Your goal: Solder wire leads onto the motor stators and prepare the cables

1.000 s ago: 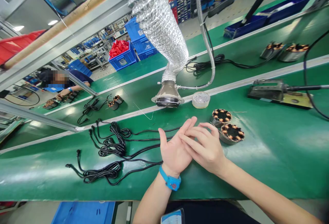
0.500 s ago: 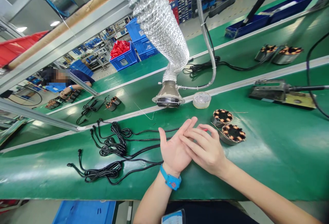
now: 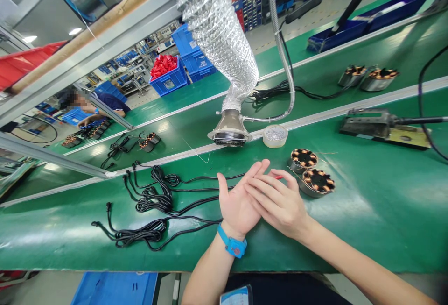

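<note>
My left hand (image 3: 241, 204) is palm up with its fingers spread and a blue band (image 3: 235, 246) on the wrist. Across its palm and fingers lie the fingers of my right hand (image 3: 280, 204). A small red piece (image 3: 279, 177) shows at the right hand's bent finger and thumb; its other end is hidden. Just right of the hands stand two copper-wound stators (image 3: 304, 158) (image 3: 318, 181), close together. Bundles of black cable (image 3: 143, 232) (image 3: 159, 193) lie left of my hands, their ends running toward or behind the left hand.
A metal fume hood (image 3: 229, 130) on a silver duct hangs beyond my hands, with a tape roll (image 3: 275, 135) beside it. At right rests a metal tool holder (image 3: 367, 120). More stators (image 3: 380, 79) sit on the far strip. A person (image 3: 108, 102) works at far left.
Both stator pairs and their cables on the far strip have shifted left. The person at far left has moved head and arm. My hands have hardly moved.
</note>
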Demonstrator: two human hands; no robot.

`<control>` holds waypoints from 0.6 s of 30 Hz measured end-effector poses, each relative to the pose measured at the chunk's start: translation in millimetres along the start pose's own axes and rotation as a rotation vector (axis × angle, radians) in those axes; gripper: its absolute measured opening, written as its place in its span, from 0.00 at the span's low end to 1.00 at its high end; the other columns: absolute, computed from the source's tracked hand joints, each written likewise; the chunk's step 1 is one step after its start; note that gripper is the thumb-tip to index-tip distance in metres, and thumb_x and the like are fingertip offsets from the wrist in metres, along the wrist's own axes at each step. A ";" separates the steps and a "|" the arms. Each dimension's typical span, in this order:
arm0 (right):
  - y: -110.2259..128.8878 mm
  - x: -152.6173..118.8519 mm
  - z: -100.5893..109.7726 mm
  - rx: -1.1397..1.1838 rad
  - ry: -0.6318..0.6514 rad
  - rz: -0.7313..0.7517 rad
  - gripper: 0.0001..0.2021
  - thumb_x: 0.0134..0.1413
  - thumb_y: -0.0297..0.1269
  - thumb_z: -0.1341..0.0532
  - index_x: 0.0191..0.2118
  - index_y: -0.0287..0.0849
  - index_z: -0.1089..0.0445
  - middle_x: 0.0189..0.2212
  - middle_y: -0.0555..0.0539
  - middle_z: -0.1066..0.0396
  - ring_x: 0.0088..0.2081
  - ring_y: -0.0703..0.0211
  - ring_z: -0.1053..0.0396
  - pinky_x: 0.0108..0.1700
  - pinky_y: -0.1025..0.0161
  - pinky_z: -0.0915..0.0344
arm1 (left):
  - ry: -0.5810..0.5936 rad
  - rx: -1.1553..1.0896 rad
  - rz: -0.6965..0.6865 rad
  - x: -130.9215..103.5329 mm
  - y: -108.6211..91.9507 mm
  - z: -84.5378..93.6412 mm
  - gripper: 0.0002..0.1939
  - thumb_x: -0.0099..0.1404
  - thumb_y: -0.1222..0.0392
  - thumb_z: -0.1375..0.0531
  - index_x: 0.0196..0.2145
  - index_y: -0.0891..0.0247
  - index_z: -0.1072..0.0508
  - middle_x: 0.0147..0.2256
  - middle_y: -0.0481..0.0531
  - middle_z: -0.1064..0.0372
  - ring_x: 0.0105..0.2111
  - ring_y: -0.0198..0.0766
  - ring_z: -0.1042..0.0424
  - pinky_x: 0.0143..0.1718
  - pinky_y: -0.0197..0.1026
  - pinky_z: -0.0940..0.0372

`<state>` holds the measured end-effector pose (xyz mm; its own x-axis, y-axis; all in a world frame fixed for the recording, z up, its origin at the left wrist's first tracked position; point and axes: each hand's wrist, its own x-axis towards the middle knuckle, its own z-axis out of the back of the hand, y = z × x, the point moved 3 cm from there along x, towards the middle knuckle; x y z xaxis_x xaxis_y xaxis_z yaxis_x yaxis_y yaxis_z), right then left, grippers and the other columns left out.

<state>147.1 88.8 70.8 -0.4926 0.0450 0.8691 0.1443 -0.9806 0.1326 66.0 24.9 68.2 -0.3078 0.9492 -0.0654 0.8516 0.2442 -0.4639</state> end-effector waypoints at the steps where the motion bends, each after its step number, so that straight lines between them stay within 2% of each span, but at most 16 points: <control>1: 0.0 0.8 0.5 0.006 -0.002 -0.005 0.12 0.57 0.25 0.37 0.47 0.37 0.28 0.46 0.43 0.24 0.49 0.52 0.29 0.55 0.44 0.41 | 0.004 -0.004 -0.001 -0.2 -0.1 -0.1 0.47 0.67 0.30 0.68 0.61 0.70 0.35 0.67 0.59 0.50 0.67 0.46 0.49 0.66 0.44 0.50; 8: -12.8 6.9 14.1 0.009 -0.058 -0.077 0.12 0.56 0.24 0.36 0.45 0.42 0.28 0.43 0.46 0.23 0.45 0.56 0.28 0.55 0.46 0.38 | -0.013 -0.019 0.015 -1.4 0.1 -2.4 0.49 0.66 0.29 0.69 0.61 0.70 0.35 0.66 0.60 0.47 0.68 0.45 0.51 0.67 0.44 0.54; 12: -22.9 10.5 19.0 -0.012 -0.002 -0.071 0.11 0.55 0.24 0.36 0.44 0.42 0.27 0.40 0.47 0.23 0.42 0.58 0.28 0.54 0.47 0.37 | -0.020 -0.044 0.028 -1.8 1.8 -4.6 0.50 0.65 0.28 0.69 0.62 0.70 0.35 0.66 0.59 0.47 0.68 0.45 0.52 0.67 0.43 0.54; 18: -26.1 17.3 19.5 -0.036 0.100 -0.042 0.06 0.58 0.26 0.39 0.40 0.42 0.27 0.38 0.49 0.24 0.41 0.59 0.29 0.56 0.47 0.40 | -0.057 -0.042 0.032 -2.7 3.6 -4.9 0.50 0.66 0.29 0.72 0.66 0.67 0.41 0.65 0.59 0.45 0.68 0.47 0.51 0.67 0.47 0.53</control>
<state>151.6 118.9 91.6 -0.5807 0.0691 0.8112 0.0919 -0.9845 0.1496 71.9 24.2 71.0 -0.3029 0.9441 -0.1303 0.8779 0.2232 -0.4235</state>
